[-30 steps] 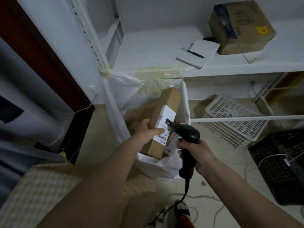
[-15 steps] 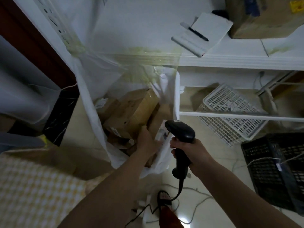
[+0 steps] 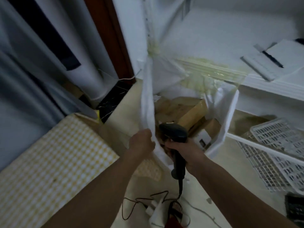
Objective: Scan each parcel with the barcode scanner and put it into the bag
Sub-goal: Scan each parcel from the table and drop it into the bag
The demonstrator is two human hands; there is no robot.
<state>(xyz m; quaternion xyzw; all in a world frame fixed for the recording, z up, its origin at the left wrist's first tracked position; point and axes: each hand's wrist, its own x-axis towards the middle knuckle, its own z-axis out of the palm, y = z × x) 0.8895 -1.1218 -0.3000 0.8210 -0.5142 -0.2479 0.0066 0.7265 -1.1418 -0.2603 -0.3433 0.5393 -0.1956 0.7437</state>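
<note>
Both forearms are bare to the frame edge; no sleeve is visible. The left hand [image 3: 142, 142] and right hand [image 3: 184, 149] carry no glove, ring or watch. Lower down, a dark-strapped sandal [image 3: 176, 211] covers one foot; detail is blurred.

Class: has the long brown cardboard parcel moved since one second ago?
Yes. The long brown cardboard parcel, earlier held above the white plastic bag, now lies down inside it; the left hand grips the rim.

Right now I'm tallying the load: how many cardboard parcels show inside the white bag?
3 at least. A large brown cardboard box lies at the back of the white plastic bag, a tan one leans against it, and a labelled one sits nearest the right wall. More may be hidden underneath.
</note>
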